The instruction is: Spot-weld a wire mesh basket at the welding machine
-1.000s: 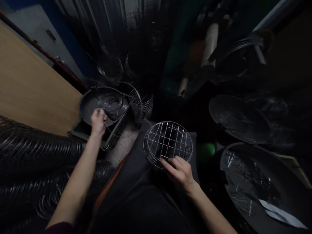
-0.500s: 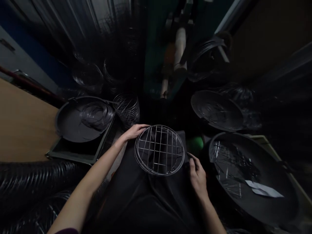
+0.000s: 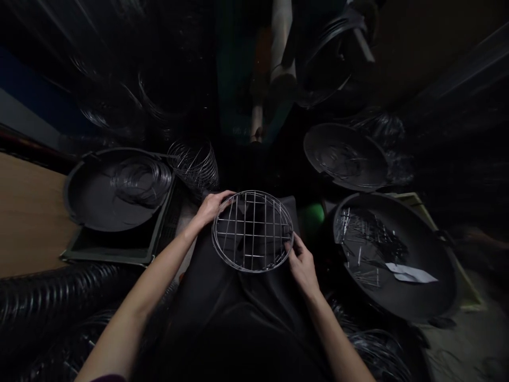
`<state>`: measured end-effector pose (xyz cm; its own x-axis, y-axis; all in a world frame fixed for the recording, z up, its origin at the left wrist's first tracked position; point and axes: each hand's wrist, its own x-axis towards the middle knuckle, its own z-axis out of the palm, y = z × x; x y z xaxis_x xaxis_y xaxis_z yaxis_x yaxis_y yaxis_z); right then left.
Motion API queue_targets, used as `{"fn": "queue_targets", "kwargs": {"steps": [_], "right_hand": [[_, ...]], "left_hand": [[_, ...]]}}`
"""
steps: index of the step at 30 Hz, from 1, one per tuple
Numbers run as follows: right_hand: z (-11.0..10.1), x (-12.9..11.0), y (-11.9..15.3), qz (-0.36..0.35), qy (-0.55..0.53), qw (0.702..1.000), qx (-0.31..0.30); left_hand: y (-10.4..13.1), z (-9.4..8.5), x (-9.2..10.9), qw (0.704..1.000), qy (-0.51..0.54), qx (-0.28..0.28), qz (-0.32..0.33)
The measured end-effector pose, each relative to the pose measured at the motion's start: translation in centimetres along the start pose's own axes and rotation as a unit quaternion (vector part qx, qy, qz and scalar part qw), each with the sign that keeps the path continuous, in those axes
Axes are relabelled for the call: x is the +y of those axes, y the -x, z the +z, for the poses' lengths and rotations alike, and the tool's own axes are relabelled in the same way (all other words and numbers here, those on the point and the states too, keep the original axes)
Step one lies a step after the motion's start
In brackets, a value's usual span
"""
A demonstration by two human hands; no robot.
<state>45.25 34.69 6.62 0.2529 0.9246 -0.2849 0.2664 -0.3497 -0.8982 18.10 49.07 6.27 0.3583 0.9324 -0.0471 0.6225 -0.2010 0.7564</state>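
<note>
A round wire rack (image 3: 253, 235) with crossing bars and stacked rings at its rim lies over the dark cloth (image 3: 246, 313) across my lap. My left hand (image 3: 212, 207) grips the rim at the upper left, its fingertips partly hidden by the rings. At the right side of the rim, my right hand (image 3: 303, 263) has its thumb and fingers closed around the wire. The rack tilts slightly towards me.
To the left, a black pan (image 3: 93, 196) holding coiled wire rests on a green crate (image 3: 107, 249). A wire coil (image 3: 196, 164) stands beside it. On the right, a large black pan (image 3: 413, 297) holds short wires and a white paper strip (image 3: 410, 273); another pan (image 3: 345, 159) sits behind.
My right hand has moved in from beside the rack and closed on its right rim. My left hand stays on the upper left rim. The view has shifted a little.
</note>
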Motion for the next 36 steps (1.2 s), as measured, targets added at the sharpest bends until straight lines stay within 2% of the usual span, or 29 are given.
{"fn": "queue_targets", "kwargs": {"steps": [4, 6, 8, 11, 15, 19, 22, 24, 28, 30, 32, 36], "right_hand": [[-0.8, -0.3, -1.4, -0.033, 0.014, 0.999, -0.02], [-1.3, -0.1, -1.9, -0.034, 0.028, 0.999, -0.029], [-1.5, 0.2, -2.0, -0.027, 0.028, 0.999, -0.028], [-1.2, 1.1, -1.7, -0.016, 0.023, 1.0, 0.003], [-0.4, 2.2, -1.6, -0.021, 0.052, 0.998, 0.035], [0.3, 2.7, -1.4, -0.071, 0.085, 0.99, 0.087], [0.5, 2.8, -0.1, -0.119, 0.139, 0.974, 0.133], [0.0, 2.7, 1.2, -0.146, 0.182, 0.966, 0.11], [-1.6, 2.9, 3.0, -0.165, 0.268, 0.949, -0.028], [-2.0, 3.2, 3.4, -0.154, 0.302, 0.938, -0.07], [-1.5, 3.5, 3.5, -0.142, 0.313, 0.937, -0.068], [0.7, 4.2, 3.5, -0.115, 0.33, 0.937, -0.008]], "left_hand": [[1.8, 1.0, 0.7, 0.996, 0.008, 0.075, -0.048], [2.4, 1.2, 0.7, 0.993, 0.008, 0.09, -0.072], [2.8, 1.4, 0.4, 0.994, 0.005, 0.087, -0.067], [2.7, 1.5, -0.2, 0.996, -0.018, 0.076, -0.039], [2.3, 1.8, -1.0, 0.994, -0.052, 0.076, -0.061], [2.1, 2.4, -1.1, 0.994, -0.015, 0.093, -0.051], [2.4, 2.8, -0.7, 0.994, 0.031, 0.091, -0.043], [2.6, 3.0, -0.5, 0.993, 0.048, 0.103, -0.037], [2.9, 3.2, -0.5, 0.99, 0.057, 0.122, -0.031], [2.9, 3.4, -0.7, 0.991, 0.056, 0.117, -0.032], [2.9, 3.7, -1.0, 0.991, 0.058, 0.113, -0.032], [2.3, 4.3, -1.7, 0.989, 0.083, 0.118, -0.009]]}}
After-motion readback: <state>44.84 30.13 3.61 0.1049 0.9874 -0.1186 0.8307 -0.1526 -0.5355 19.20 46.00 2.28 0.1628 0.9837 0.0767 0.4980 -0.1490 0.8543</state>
